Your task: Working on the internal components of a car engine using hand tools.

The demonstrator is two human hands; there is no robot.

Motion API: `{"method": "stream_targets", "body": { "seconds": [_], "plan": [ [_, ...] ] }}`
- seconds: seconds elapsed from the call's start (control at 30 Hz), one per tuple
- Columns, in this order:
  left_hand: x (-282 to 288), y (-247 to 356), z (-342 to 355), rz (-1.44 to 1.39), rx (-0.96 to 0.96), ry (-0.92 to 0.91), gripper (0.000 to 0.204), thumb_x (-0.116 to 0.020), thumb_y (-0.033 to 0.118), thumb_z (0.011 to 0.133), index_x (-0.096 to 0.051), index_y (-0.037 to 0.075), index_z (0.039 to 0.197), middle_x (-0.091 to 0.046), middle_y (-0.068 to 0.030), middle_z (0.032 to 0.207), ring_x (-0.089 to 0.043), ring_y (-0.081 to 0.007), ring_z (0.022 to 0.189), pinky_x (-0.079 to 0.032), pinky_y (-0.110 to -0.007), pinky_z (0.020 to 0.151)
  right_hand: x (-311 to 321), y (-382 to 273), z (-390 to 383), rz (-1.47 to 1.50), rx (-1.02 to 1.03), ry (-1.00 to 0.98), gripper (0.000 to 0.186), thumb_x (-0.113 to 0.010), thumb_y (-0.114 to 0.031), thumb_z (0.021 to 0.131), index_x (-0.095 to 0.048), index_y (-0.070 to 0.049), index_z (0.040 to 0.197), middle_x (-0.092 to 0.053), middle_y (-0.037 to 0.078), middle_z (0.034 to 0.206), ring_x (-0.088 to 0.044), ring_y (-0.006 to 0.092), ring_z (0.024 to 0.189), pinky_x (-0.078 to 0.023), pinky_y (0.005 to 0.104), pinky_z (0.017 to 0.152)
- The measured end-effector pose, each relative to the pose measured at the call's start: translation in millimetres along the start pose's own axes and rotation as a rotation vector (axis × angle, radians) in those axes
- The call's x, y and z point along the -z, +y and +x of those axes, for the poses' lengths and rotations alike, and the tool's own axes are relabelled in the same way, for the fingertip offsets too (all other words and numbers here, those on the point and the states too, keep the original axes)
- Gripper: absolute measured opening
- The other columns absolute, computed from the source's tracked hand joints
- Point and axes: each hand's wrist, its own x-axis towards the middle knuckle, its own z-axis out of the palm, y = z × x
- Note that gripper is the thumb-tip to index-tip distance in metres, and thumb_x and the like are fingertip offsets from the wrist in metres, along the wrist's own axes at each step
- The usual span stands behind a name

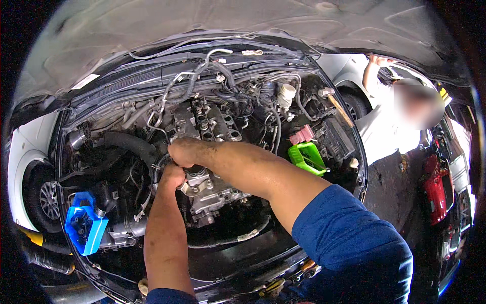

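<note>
Both hands meet at the engine's (212,190) left edge: right hand (185,152) above, left hand (172,177) below, each closed on an unseen part.

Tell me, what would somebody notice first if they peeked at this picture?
Probably the two bare arms reaching into the open engine bay, with the left hand and right hand close together on the engine in the middle. Next come the bright colours: a blue plastic part low on the left and a green tray on the right. Another person stands by the car's far right side.
</note>
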Motion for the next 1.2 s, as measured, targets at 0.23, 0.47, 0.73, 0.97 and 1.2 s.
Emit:
{"method": "stream_targets", "body": {
  "seconds": [0.23, 0.47, 0.73, 0.97, 1.2],
  "plan": [
    [-8.9, -4.4, 11.9, 0.447, -0.174, -0.227, 0.036, -0.075, 0.039, 0.081, -0.077, 0.008, 0.098, -0.072, -0.0114, 0.110, -0.066, -0.0326, 0.106, -0.049, -0.041, 0.095, 1.3, 3.5, -0.9, 0.052, 0.012, 0.030, 0.022, -0.065, -0.007, 0.075, -0.075, -0.003, 0.095, -0.072, 0.022, 0.096, -0.070, 0.0376, 0.095, -0.056, 0.0458, 0.082],
    [-12.0, -8.3, 5.6, 0.095, -0.084, -0.007, 0.038, -0.076, 0.042, 0.080, -0.077, 0.009, 0.100, -0.071, -0.0118, 0.113, -0.066, -0.0313, 0.107, -0.051, -0.042, 0.093, -0.2, 4.0, 1.1, -0.108, 0.199, -0.017, 0.019, -0.065, -0.012, 0.079, -0.075, -0.004, 0.093, -0.072, 0.021, 0.094, -0.069, 0.0388, 0.093, -0.055, 0.0455, 0.083],
    [3.5, 0.0, -1.4, -0.025, -0.008, -0.064, 0.036, -0.076, 0.037, 0.079, -0.076, 0.009, 0.102, -0.071, -0.0121, 0.115, -0.067, -0.0302, 0.107, -0.052, -0.040, 0.091, -3.3, -2.2, -2.8, 0.056, 0.032, 0.109, 0.018, -0.064, -0.014, 0.080, -0.074, -0.007, 0.093, -0.071, 0.021, 0.098, -0.069, 0.0389, 0.096, -0.055, 0.0469, 0.083],
    [1.0, -0.8, 3.7, 0.203, -0.152, -0.081, 0.025, -0.076, 0.031, 0.075, -0.079, 0.012, 0.091, -0.074, -0.0125, 0.104, -0.070, -0.0302, 0.097, -0.055, -0.040, 0.086, 5.2, -3.1, -4.7, 0.129, -0.042, 0.098, 0.022, -0.066, -0.010, 0.076, -0.074, -0.002, 0.094, -0.071, 0.023, 0.099, -0.069, 0.0402, 0.095, -0.056, 0.0451, 0.083],
    [8.7, 7.3, -5.5, 0.054, -0.034, -0.020, 0.026, -0.078, 0.025, 0.071, -0.078, 0.009, 0.091, -0.073, -0.0145, 0.103, -0.070, -0.0315, 0.095, -0.055, -0.041, 0.084, 2.8, -2.7, -3.4, -0.049, 0.217, 0.014, 0.020, -0.065, -0.012, 0.079, -0.075, -0.002, 0.094, -0.072, 0.022, 0.098, -0.070, 0.0395, 0.094, -0.056, 0.0469, 0.083]
  ]
}}
